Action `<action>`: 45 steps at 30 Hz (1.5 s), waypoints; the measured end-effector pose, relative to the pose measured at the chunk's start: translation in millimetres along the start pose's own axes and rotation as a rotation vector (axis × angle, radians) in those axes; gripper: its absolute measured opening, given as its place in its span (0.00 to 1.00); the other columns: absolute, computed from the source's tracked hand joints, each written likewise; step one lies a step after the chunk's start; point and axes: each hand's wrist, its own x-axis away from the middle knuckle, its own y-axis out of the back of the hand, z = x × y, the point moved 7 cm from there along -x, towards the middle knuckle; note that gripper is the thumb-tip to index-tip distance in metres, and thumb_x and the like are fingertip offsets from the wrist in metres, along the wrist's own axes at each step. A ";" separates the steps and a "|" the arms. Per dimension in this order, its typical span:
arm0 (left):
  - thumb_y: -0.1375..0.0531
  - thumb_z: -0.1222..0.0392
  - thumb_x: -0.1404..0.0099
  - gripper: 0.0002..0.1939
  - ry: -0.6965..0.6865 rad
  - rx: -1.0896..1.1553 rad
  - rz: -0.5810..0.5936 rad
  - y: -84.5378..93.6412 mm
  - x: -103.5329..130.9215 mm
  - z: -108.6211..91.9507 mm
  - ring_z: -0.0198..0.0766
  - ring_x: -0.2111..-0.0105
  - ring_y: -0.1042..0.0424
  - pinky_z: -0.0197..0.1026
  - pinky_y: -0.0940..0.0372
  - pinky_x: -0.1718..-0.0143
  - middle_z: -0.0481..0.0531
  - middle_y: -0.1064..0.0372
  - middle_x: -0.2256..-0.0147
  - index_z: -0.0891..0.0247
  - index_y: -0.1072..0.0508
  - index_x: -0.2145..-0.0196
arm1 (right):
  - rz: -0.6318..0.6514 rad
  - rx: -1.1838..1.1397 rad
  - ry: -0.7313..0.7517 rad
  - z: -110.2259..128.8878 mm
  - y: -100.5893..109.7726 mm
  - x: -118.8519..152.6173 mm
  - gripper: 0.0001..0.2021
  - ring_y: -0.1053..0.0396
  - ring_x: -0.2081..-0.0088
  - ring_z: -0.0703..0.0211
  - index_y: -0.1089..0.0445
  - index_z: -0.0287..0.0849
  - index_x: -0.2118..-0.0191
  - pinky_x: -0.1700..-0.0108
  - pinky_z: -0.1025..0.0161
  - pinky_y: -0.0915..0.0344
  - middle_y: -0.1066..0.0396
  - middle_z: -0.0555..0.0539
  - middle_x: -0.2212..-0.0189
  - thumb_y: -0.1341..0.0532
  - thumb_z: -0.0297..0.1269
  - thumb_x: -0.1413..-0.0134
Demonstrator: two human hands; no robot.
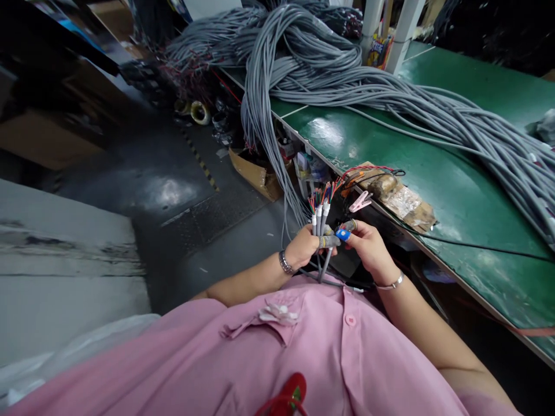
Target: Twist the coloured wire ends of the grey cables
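Observation:
My left hand [306,247] is closed around several grey cables [321,225] in front of my body. Their ends point up and away, with white bands near the tips and thin coloured wires [324,193] fanning out. Grey finger covers [328,241] sit on some of my fingers. Just to the right, my right hand [367,242] pinches a small blue piece [342,234] between thumb and fingers, close to the left fingertips. What kind of thing the blue piece is cannot be made out.
A large bundle of grey cables [312,63] lies over the green table [459,202] and hangs off its edge. Near that edge are a taped block [401,199] and a pink clip [361,201]. An open cardboard box [254,173] stands on the floor beneath.

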 end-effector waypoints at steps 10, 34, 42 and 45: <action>0.34 0.56 0.50 0.11 -0.118 0.142 -0.260 10.4 0.0 3.5 0.31 0.83 0.35 0.33 0.46 0.81 0.50 0.31 0.82 0.66 0.29 0.79 | -0.124 0.110 0.148 -2.3 -4.0 19.9 0.09 0.36 0.71 0.61 0.29 0.43 0.70 0.67 0.63 0.37 0.31 0.49 0.74 0.34 0.44 0.51; 0.33 0.54 0.51 0.14 -0.077 0.023 -0.157 5.6 -3.6 -0.3 0.31 0.84 0.36 0.34 0.47 0.82 0.50 0.32 0.84 0.66 0.31 0.79 | -0.073 -0.023 0.065 2.7 -8.3 -6.1 0.10 0.37 0.76 0.65 0.30 0.41 0.72 0.74 0.66 0.41 0.32 0.53 0.77 0.32 0.42 0.56; 0.35 0.54 0.50 0.13 -0.139 0.130 -0.280 11.0 -1.5 -5.3 0.30 0.84 0.36 0.34 0.46 0.81 0.49 0.34 0.84 0.66 0.30 0.81 | -0.173 -0.104 0.028 -3.6 -17.7 -3.3 0.09 0.36 0.78 0.64 0.33 0.44 0.70 0.76 0.67 0.41 0.32 0.54 0.80 0.35 0.43 0.51; 0.36 0.54 0.49 0.13 -0.149 0.156 -0.294 12.8 -2.1 -4.7 0.31 0.83 0.36 0.34 0.46 0.81 0.49 0.34 0.84 0.66 0.29 0.81 | -0.135 -0.166 0.020 -4.2 -25.1 -1.7 0.09 0.35 0.79 0.64 0.34 0.44 0.70 0.76 0.67 0.42 0.33 0.54 0.82 0.37 0.43 0.48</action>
